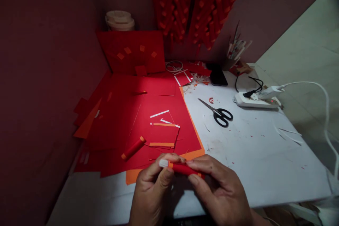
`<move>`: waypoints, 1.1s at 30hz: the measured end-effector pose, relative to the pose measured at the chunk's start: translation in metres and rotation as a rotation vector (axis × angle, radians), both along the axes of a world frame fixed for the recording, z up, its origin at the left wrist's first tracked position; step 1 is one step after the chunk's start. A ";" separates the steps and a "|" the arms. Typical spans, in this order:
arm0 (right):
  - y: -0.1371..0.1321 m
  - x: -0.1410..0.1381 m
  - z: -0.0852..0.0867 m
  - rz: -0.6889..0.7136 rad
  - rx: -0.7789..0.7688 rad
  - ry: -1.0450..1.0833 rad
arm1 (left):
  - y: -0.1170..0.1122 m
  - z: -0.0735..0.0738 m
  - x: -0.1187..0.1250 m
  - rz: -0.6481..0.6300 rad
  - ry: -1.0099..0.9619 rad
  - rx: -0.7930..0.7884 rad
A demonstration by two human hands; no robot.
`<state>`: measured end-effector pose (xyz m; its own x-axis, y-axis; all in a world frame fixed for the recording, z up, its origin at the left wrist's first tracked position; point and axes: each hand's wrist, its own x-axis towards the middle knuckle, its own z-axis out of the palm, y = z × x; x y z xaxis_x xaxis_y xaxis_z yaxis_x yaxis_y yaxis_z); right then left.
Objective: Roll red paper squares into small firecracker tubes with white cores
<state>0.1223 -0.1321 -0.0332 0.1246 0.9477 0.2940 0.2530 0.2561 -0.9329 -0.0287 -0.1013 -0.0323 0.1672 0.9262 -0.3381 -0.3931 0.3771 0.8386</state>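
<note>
A red paper roll (182, 168) with an orange band is held between both hands near the table's front edge. A white end (164, 163) sticks out of its left side; I cannot make out what it belongs to. My left hand (152, 189) is closed on the left part of the roll, thumb below and fingers behind. My right hand (221, 189) grips the right part with thumb and fingertips. Another red paper roll with orange ends (134, 148) lies to the left, on red sheets (119, 120). Cut red pieces with orange and white strips (162, 135) lie just beyond my hands.
Black-handled scissors (215, 112) lie on the white table (251, 162). Behind them are a phone (217, 74), a pen holder (231, 60) and a power strip (256, 100) with cables. Red panels (174, 7) hang at the back. A lidded white bucket (120, 20) stands behind a red board (135, 49).
</note>
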 end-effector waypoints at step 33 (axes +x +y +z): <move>-0.004 0.002 -0.010 -0.040 0.025 -0.010 | 0.001 -0.006 0.010 -0.075 -0.252 -0.314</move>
<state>0.1242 -0.1362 -0.0433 0.1594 0.9342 0.3193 0.2733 0.2690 -0.9235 -0.0186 -0.1007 -0.0381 0.3437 0.7666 -0.5424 -0.5334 0.6347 0.5591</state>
